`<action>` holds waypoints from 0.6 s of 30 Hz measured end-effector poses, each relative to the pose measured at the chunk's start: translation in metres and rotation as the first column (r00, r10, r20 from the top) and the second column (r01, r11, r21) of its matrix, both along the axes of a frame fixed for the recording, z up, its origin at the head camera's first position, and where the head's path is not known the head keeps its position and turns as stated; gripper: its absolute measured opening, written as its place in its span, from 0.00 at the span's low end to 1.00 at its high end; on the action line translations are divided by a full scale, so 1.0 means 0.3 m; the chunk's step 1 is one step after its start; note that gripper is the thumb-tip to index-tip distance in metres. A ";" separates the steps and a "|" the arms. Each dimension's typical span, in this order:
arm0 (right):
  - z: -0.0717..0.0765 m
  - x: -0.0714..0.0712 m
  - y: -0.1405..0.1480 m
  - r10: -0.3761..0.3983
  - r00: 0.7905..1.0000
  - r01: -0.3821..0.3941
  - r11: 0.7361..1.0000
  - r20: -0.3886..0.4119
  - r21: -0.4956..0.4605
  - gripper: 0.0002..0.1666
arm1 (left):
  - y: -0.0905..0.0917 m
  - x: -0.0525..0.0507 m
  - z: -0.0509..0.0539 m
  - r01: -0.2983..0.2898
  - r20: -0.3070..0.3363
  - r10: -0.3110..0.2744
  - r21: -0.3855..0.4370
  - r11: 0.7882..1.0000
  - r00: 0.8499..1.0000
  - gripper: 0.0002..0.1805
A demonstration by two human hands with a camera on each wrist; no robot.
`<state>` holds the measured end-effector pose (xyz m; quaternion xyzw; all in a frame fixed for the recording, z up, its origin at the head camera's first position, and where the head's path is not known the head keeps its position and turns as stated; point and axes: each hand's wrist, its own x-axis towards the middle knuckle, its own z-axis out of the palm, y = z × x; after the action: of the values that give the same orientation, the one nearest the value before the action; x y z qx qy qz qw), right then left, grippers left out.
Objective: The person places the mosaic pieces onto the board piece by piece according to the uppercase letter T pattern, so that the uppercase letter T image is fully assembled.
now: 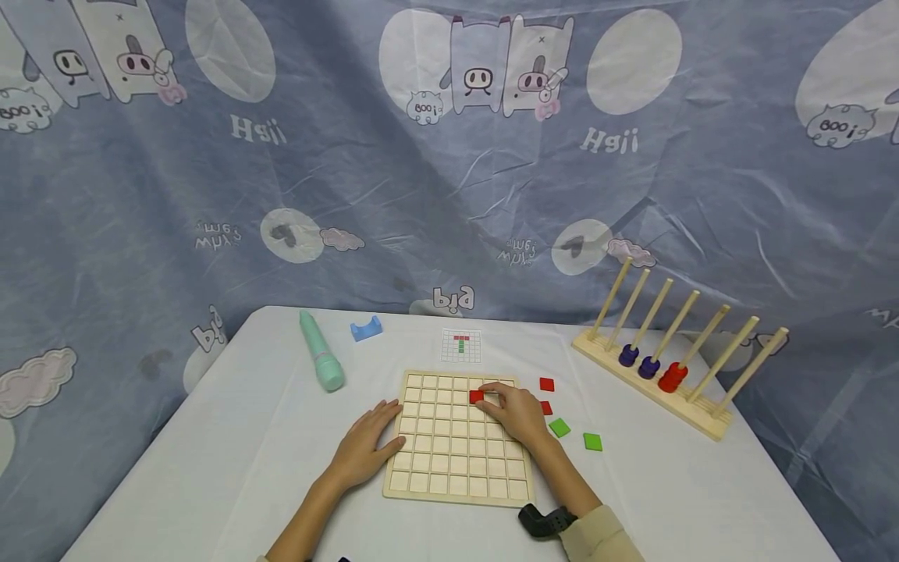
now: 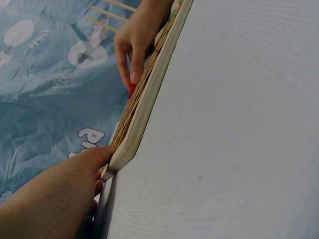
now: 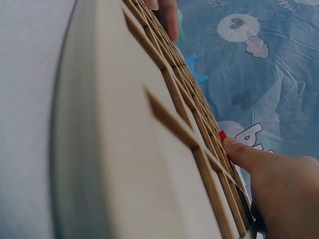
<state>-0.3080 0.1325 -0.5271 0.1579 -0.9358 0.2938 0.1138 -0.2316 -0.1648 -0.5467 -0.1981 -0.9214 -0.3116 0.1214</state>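
A wooden grid board (image 1: 459,504) lies on the table, divided by thin ridges into square cells. My right hand (image 1: 518,412) is over its upper right part and pinches a red square tile (image 1: 477,396) between thumb and fingers. In the right wrist view, the thumb is against the edge of the red tile (image 3: 222,135). My left hand (image 1: 361,449) rests at the board's left edge, fingers extended; the thumb touches the rim in the left wrist view. Right of the board lie two loose red tiles (image 1: 546,384) and two green tiles (image 1: 593,442).
Behind the board lies a printed grid card (image 1: 461,346) with a red and green T pattern. A mint-green stick with a rounded end (image 1: 323,355) and a blue curved block (image 1: 367,329) lie back left. A wooden peg rack (image 1: 653,384) with purple and red rings stands right.
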 end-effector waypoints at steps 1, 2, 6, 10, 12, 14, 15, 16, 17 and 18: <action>0.000 0.000 -0.001 -0.003 1.000 0.003 1.000 0.001 0.006 0.21 | 0.000 0.000 0.000 -0.001 0.000 0.001 -0.001 1.000 1.000 0.31; 0.000 0.000 -0.002 -0.004 1.000 0.004 1.000 0.002 0.009 0.21 | 0.000 0.001 0.000 -0.002 0.001 0.002 0.000 1.000 1.000 0.31; 0.000 0.000 -0.003 -0.005 1.000 0.005 1.000 0.002 0.016 0.22 | -0.001 0.003 0.002 -0.002 0.010 0.001 0.005 1.000 1.000 0.32; 0.000 0.001 -0.002 0.003 1.000 -0.003 1.000 -0.007 0.017 0.22 | 0.000 0.002 0.003 0.001 0.011 -0.001 -0.002 1.000 1.000 0.32; 0.000 0.002 -0.002 0.007 1.000 -0.006 1.000 -0.013 0.018 0.22 | -0.001 0.001 0.002 0.001 0.013 -0.001 -0.008 1.000 1.000 0.32; -0.001 0.002 -0.001 0.008 1.000 -0.008 1.000 -0.017 0.021 0.22 | -0.001 0.000 0.001 0.001 0.017 -0.001 -0.012 1.000 1.000 0.32; -0.002 0.002 0.000 0.009 1.000 -0.009 1.000 -0.018 0.020 0.22 | -0.002 0.000 0.001 0.001 0.019 -0.001 -0.013 1.000 1.000 0.32; -0.002 0.002 0.000 0.010 1.000 -0.010 1.000 -0.018 0.020 0.22 | -0.002 0.000 0.000 0.000 0.021 0.000 -0.014 1.000 1.000 0.32; -0.002 0.001 0.000 0.011 1.000 -0.011 1.000 -0.018 0.020 0.22 | -0.003 0.000 0.000 -0.001 0.025 0.001 -0.013 1.000 1.000 0.32; -0.002 0.002 0.001 0.013 1.000 -0.012 1.000 -0.015 0.018 0.22 | -0.003 0.000 -0.001 -0.002 0.030 0.003 -0.012 1.000 1.000 0.32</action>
<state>-0.3075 0.1327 -0.5277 0.1670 -0.9366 0.2848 0.1177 -0.2317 -0.1658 -0.5469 -0.1930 -0.9253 -0.3086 0.1068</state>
